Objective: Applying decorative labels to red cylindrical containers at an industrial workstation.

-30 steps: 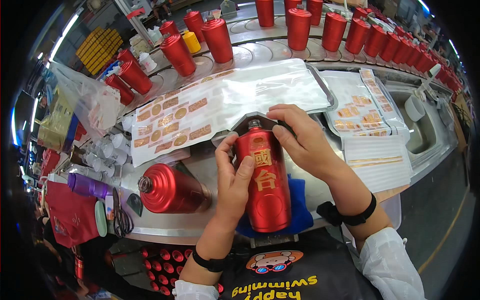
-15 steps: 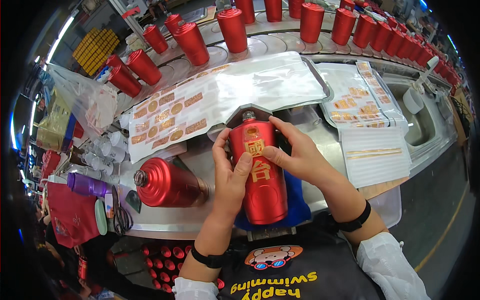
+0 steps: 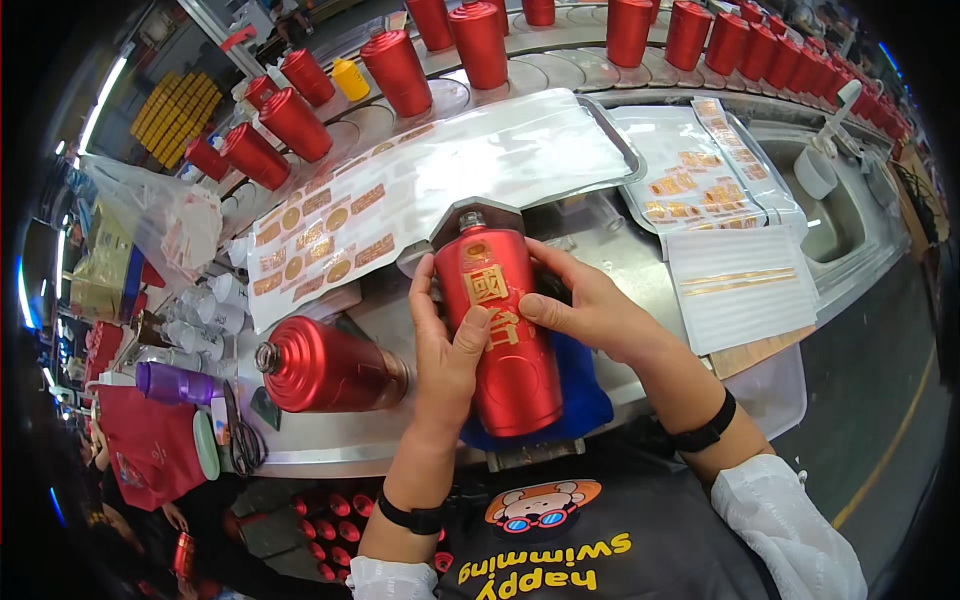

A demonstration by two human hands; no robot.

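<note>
A red bottle [image 3: 505, 355] with gold labels lies lengthwise on a blue cloth [image 3: 582, 400] at the bench's near edge, its neck pointing away from me. My left hand [image 3: 442, 345] wraps its left side, thumb pressed on the gold label. From the right, my right hand [image 3: 590, 310] holds the bottle, its thumb pressing the same label. Its neck rests against a grey metal bracket [image 3: 478, 211]. A second red bottle [image 3: 325, 367] lies on its side to the left, untouched.
Clear sheets of gold stickers [image 3: 330, 225] lie behind the bottle, more sticker sheets [image 3: 700, 170] at the right. Several red bottles [image 3: 480, 45] stand on a curved conveyor at the back. Scissors [image 3: 240, 440] and a purple container [image 3: 175, 383] lie left; a sink [image 3: 850, 230] is right.
The bottle has come closer to me and lies lower on the cloth. Both thumbs have moved onto the gold label in its middle. The conveyor bottles have shifted left.
</note>
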